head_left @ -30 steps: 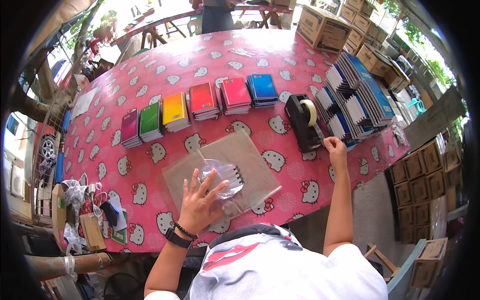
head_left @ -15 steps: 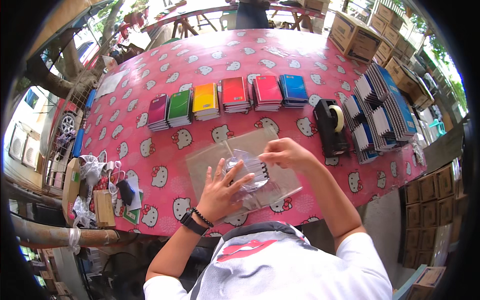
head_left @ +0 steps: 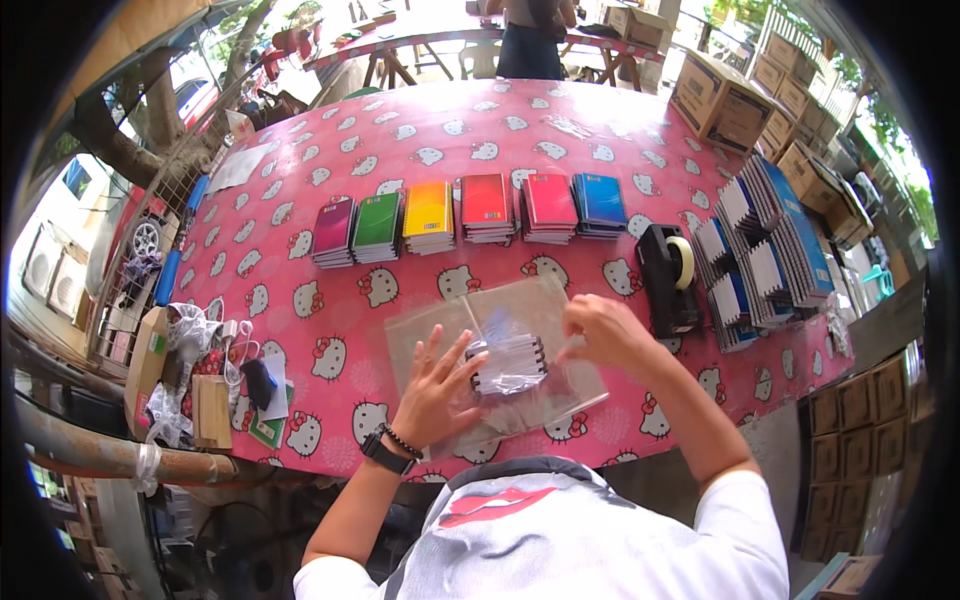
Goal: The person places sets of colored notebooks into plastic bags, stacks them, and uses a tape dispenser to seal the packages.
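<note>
On clear plastic sheets [head_left: 415,345] in front of me lies a small stack of spiral-bound notebooks [head_left: 510,365], wrapped in shiny clear film. Black coils show at both its left and right sides. My left hand [head_left: 437,390], with a dark watch and a beaded bracelet at the wrist, is spread flat on the plastic, fingertips by the stack's left edge. To the right of the stack is my right hand [head_left: 605,333], its fingers loosely curled and the thumb apart from them. I see nothing held in it.
Behind the plastic stands a row of notebook piles [head_left: 430,215] in several colours. A black tape dispenser [head_left: 667,280] and blue notebook stacks [head_left: 765,245] are at right. A cardboard box [head_left: 720,100] sits at the far right. Bags and a wooden block [head_left: 211,410] lie at left.
My right hand has moved slightly right and down from the stack, its pinch loosened. The film now lies flatter over the notebooks. My left hand stays spread on the plastic. The view has shifted slightly.
</note>
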### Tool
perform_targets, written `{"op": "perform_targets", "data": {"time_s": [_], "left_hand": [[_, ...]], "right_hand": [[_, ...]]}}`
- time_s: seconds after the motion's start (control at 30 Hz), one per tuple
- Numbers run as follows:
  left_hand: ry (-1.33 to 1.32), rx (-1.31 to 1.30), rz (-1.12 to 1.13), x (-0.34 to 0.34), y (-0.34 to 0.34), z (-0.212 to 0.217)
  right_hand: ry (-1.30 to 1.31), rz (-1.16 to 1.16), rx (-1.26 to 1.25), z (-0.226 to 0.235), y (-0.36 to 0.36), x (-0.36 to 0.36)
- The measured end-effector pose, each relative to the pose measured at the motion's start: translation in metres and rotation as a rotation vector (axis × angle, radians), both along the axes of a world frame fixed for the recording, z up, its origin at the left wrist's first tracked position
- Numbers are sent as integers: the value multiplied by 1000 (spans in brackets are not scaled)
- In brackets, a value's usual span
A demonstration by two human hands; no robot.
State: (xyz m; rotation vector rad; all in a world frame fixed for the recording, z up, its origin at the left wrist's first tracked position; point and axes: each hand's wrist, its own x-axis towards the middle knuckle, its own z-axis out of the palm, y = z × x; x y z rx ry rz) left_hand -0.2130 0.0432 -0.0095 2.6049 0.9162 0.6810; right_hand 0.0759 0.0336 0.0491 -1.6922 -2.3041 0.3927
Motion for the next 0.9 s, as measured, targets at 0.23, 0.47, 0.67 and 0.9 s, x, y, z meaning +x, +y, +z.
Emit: {"op": "perform_targets", "data": {"time_s": [0.23,0.47,0.67,0.9], "left_hand": [[-419,87,-33,42,-9,20],[-348,61,92,33,-9,58],[-627,41,160,36,-8,54],[-713,-995,127,28,24,-21]], "right_hand": [[647,128,399,-28,-33,-55],[366,227,434,-30,-36,-45],[887,-64,296,-11,-11,-38],[811,101,206,-14,24,-59]]}}
